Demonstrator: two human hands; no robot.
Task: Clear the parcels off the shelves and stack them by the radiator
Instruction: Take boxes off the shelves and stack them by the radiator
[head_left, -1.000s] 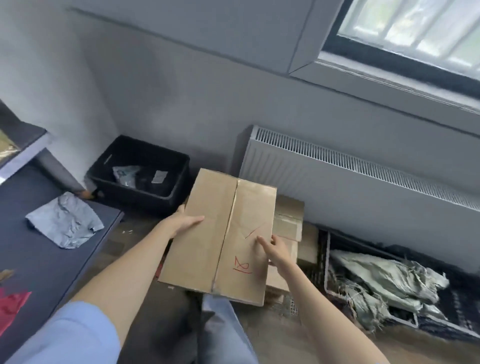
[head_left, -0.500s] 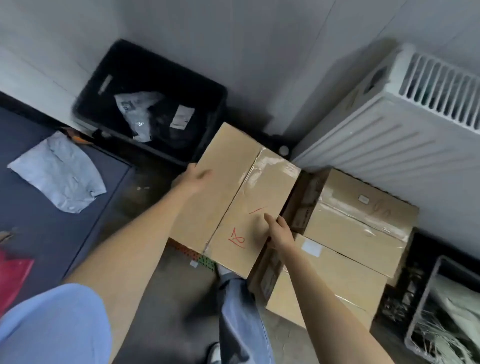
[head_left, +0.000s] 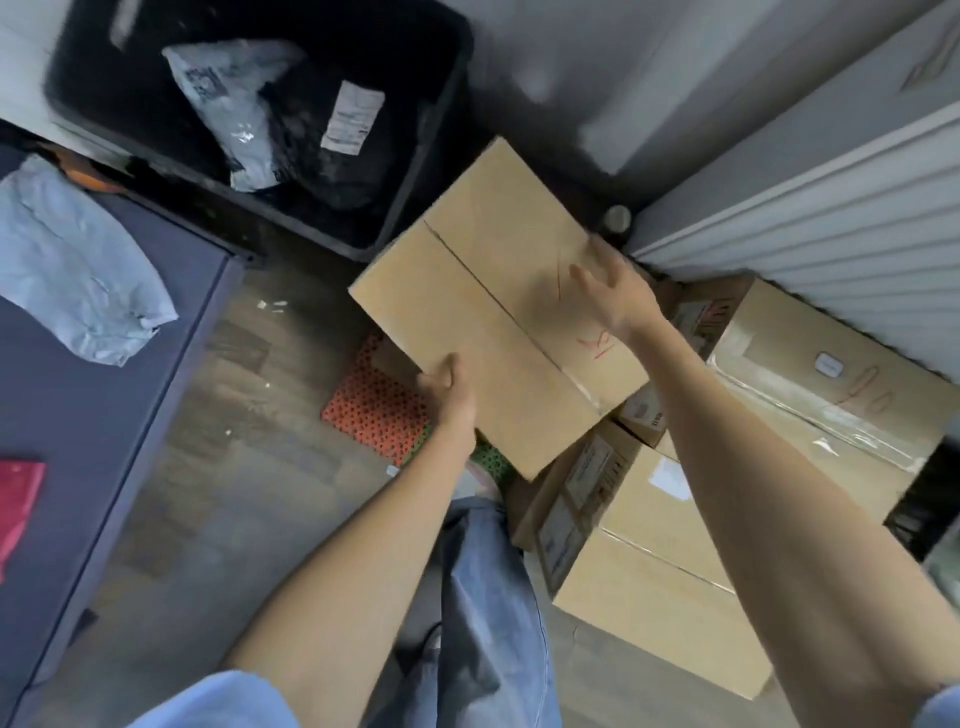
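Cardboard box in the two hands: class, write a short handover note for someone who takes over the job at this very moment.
Left hand: grips the near edge of the cardboard box.
Right hand: lies on the box's top, fingers spread.
The box is in the air, partly over the boxes on the floor by the radiator.
Done: several boxes lie stacked there.
Left: set this box down on the stack; the shelves are out of view, so check them for more.

Wooden floor (head_left: 218, 519): black bin (head_left: 415, 171) left of radiator (head_left: 831, 218), stacked boxes (head_left: 675, 597) against radiator, orange mat (head_left: 374, 405) left of boxes.
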